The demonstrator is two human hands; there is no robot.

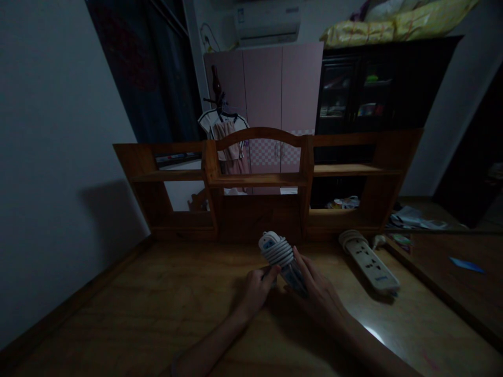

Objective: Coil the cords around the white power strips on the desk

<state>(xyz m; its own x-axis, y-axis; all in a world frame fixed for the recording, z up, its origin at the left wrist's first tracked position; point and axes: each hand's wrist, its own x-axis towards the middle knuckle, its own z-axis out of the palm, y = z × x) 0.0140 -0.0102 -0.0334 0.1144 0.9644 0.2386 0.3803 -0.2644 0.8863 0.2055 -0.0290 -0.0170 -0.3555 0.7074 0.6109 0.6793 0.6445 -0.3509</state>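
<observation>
A white power strip (294, 276) is held above the wooden desk, tilted with its far end up and to the left. Its white cord (280, 252) is wound in several turns round the far part. My right hand (316, 288) is closed round the strip's near right side, fingers lying along it. On the other side, my left hand (257, 290) is curled closed with its thumb against the cord just below the turns. The part of the cord inside the left fingers is mostly hidden, and so is the plug.
Another white power strip (371, 264) with a coiled cord lies on the desk (168, 293) at the right. A wooden shelf unit (259, 180) stands along the back edge. A wall (58, 209) bounds the left side. Beyond the right ledge lies a blue packet (466, 265).
</observation>
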